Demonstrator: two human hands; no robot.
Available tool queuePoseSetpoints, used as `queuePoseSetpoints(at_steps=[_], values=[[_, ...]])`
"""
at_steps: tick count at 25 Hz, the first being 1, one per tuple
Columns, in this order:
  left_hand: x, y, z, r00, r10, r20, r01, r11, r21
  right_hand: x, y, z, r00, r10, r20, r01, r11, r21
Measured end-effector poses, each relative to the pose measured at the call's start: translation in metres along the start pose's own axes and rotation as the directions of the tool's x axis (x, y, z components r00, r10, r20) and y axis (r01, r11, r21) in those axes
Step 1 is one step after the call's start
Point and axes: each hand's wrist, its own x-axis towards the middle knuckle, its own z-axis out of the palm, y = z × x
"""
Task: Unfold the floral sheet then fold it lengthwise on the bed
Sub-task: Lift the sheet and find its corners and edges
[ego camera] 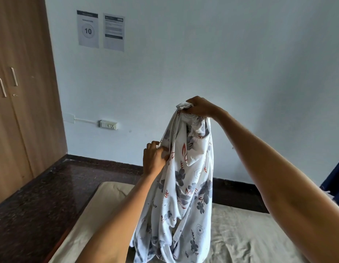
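The right hand point(200, 107) was raised high above the bed point(250, 230) and gripped the top of the floral sheet point(185, 186), with a white corner of the cloth sticking out beside the knuckles. From this grip the sheet hung down in long folds, gathered and not spread, and its lower part rested in a heap on the bed near the person. The left hand point(154, 160) was lower, at the left edge of the hanging sheet, and its fingers pinched a fold of cloth there.

The bed had a beige cover. Its left edge ran beside a dark stone floor point(41, 196), and its far edge was near the wall point(202, 54), with a strip of floor between them. A wooden wardrobe point(18, 92) stood at the left, well apart from the bed. On the wall were two papers point(101, 31) and, lower, a socket point(108, 124). At the right edge a dark blue cloth point(335, 185) was partly visible.
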Motion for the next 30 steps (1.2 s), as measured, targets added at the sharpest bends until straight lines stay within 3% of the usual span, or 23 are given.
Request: queuePoseSetpoints(at_steps=[3,8,11,15,17,19,20,24,26,28,30], values=[[-0.006,0.003,0.009,0.997,-0.075,-0.008,0.075,0.997,0.006,-0.001,0.000,0.000,1.000,0.006,-0.014,-0.006,1.000,0.001],[-0.005,0.007,0.032,0.912,-0.372,0.173,0.376,0.926,0.007,0.001,-0.003,0.002,0.999,0.021,-0.029,-0.021,1.000,0.007],[-0.009,-0.018,0.023,0.899,-0.395,0.186,0.421,0.898,-0.128,-0.002,0.021,0.004,0.971,0.177,-0.161,-0.186,0.982,-0.043],[0.022,-0.048,-0.023,0.932,-0.331,0.146,0.361,0.879,-0.313,-0.020,0.052,0.018,0.853,0.438,-0.282,-0.470,0.881,-0.054],[0.051,-0.057,-0.054,0.906,-0.241,0.349,0.390,0.796,-0.462,-0.023,0.057,0.023,0.809,0.484,-0.333,-0.523,0.852,-0.032],[0.066,-0.058,-0.076,0.791,-0.136,0.597,0.519,0.666,-0.536,-0.018,0.053,0.018,0.779,0.486,-0.396,-0.523,0.852,0.019],[0.068,-0.058,-0.078,0.765,-0.121,0.632,0.572,0.579,-0.581,-0.014,0.048,0.014,0.772,0.477,-0.421,-0.506,0.861,0.047],[0.054,-0.041,-0.055,0.838,-0.235,0.492,0.544,0.302,-0.783,0.006,0.021,-0.003,0.785,0.390,-0.481,-0.407,0.910,0.074],[0.039,-0.029,-0.037,0.863,-0.270,0.426,0.499,0.333,-0.800,0.012,0.016,-0.005,0.786,0.378,-0.489,-0.391,0.917,0.081],[0.026,-0.024,-0.024,0.917,-0.166,0.362,0.394,0.512,-0.763,0.014,0.015,-0.004,0.780,0.388,-0.490,-0.395,0.914,0.095],[0.016,-0.021,-0.012,0.924,0.009,0.381,0.270,0.691,-0.671,0.015,0.017,-0.004,0.780,0.396,-0.484,-0.396,0.912,0.108]])
